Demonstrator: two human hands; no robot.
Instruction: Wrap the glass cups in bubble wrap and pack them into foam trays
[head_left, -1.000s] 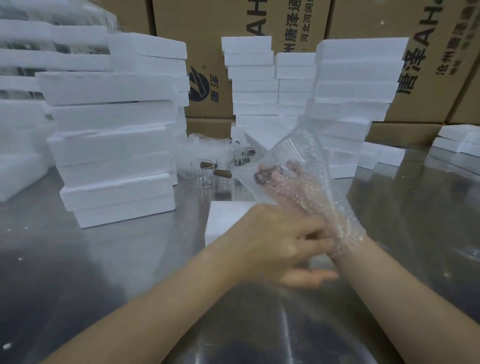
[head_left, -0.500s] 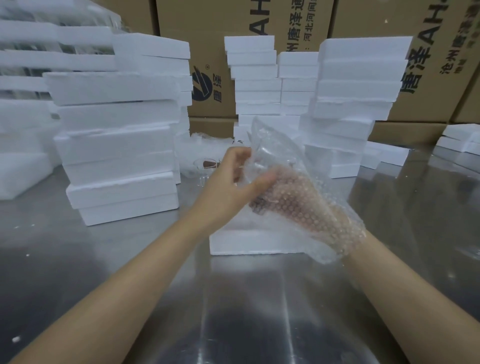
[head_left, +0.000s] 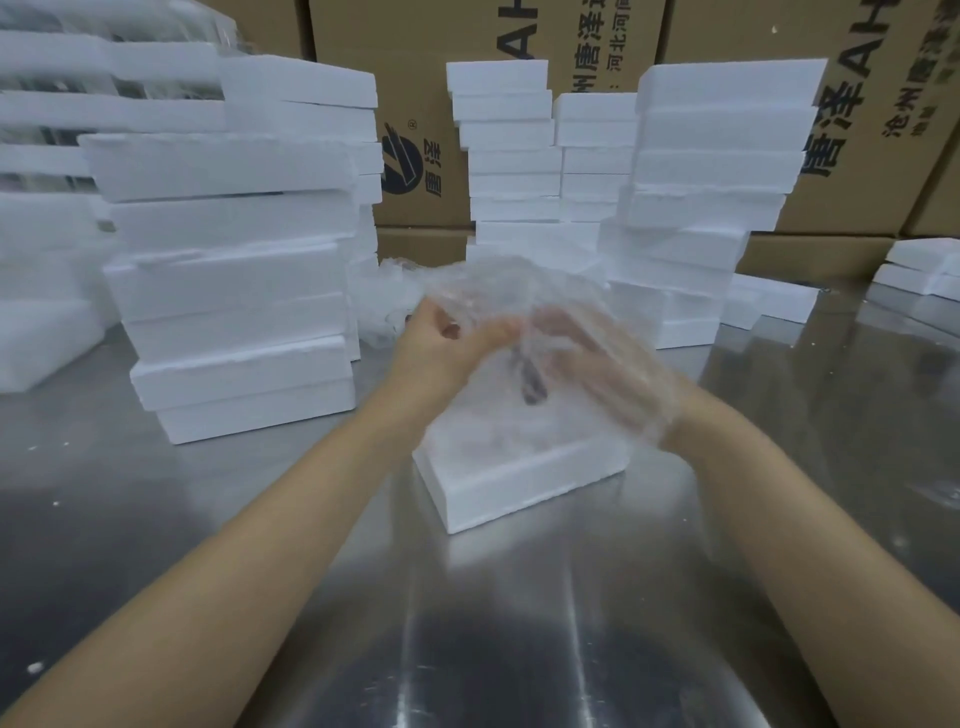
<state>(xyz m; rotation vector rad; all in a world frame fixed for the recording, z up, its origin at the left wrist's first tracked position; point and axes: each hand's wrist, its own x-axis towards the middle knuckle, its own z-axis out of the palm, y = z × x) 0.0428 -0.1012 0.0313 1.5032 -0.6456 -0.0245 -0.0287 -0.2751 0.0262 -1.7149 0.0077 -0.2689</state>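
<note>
Both hands meet above a white foam tray (head_left: 524, 483) lying on the steel table. A clear sheet of bubble wrap (head_left: 498, 291) is bunched between them and drapes over my right hand (head_left: 597, 358). Inside the wrap a glass cup with a dark brown handle (head_left: 532, 382) shows dimly, blurred by motion. My left hand (head_left: 441, 348) pinches the top left edge of the wrap, fingers closed on it. My right hand holds the wrapped cup from underneath and behind the film.
Tall stacks of white foam trays stand at the left (head_left: 234, 291) and at the back centre (head_left: 675, 208). More bubble wrap (head_left: 384, 306) lies behind my hands. Cardboard boxes (head_left: 857, 130) line the back. A few foam trays (head_left: 919, 270) sit far right.
My left hand has gone from my right wrist up to the wrap's top edge and pulled it over the cup. The wrap is now bunched lower, over the foam tray.
</note>
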